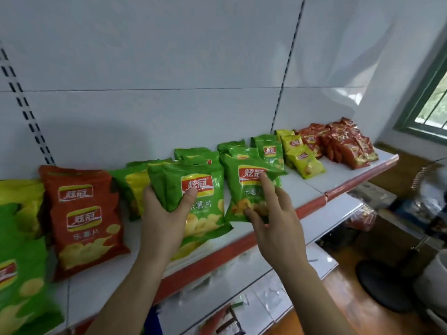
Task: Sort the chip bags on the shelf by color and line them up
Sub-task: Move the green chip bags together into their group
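My left hand (167, 211) grips a green chip bag (205, 204) by its left side, thumb across the front, at mid-shelf. My right hand (275, 213) touches a second green bag (249, 184) just to the right, index finger straight up on its front and thumb at its lower edge. More green bags (268, 148) stand behind them. A red bag (82, 218) stands to the left, with a yellow bag (19, 201) and a close green bag (21, 274) at the far left. Small yellow bags (302, 158) and red bags (350, 146) lie at the right end.
The white shelf has a red front edge (314, 204) and a white back panel (169, 93). Lower shelves (266, 291) hold packets. A window (433, 100) is at the right, a fan base (382, 284) stands on the wooden floor.
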Motion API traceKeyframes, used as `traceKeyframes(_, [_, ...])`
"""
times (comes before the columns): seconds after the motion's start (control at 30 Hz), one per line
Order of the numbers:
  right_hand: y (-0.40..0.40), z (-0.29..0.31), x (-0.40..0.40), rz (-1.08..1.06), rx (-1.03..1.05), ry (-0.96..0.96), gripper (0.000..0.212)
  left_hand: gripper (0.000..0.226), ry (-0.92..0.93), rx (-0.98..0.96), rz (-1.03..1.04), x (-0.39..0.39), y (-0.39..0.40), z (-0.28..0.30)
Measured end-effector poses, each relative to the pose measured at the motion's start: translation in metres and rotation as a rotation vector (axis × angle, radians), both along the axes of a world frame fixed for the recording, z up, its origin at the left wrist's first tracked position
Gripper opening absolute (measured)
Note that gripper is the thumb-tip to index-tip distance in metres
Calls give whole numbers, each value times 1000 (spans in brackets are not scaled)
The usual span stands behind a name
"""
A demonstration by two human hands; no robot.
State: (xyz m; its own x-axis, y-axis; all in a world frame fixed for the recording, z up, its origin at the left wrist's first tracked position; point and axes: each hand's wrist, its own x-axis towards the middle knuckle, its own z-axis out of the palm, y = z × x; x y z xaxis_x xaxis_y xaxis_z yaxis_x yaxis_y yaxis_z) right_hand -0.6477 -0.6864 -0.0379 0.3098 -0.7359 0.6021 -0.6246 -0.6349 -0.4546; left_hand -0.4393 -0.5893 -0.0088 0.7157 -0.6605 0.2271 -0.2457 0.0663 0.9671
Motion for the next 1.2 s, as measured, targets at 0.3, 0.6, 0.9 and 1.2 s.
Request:
traceKeyframes(0.3, [-82,-33,66,-15,-76,136,80,59,48,-81,121,52,-43,8])
traceKeyframes(0.6, [-128,-60,105,109,52,356,102,60,33,-68,265,43,-55,5])
traceKeyframes(0.9, [-130,-63,107,205,-170,382,97,63,50,-68,450,5,-59,7])
traceKeyframes(1.2, [-161,-85,119,447,-63,615,85,72,22,-40,509,-17,-52,4])
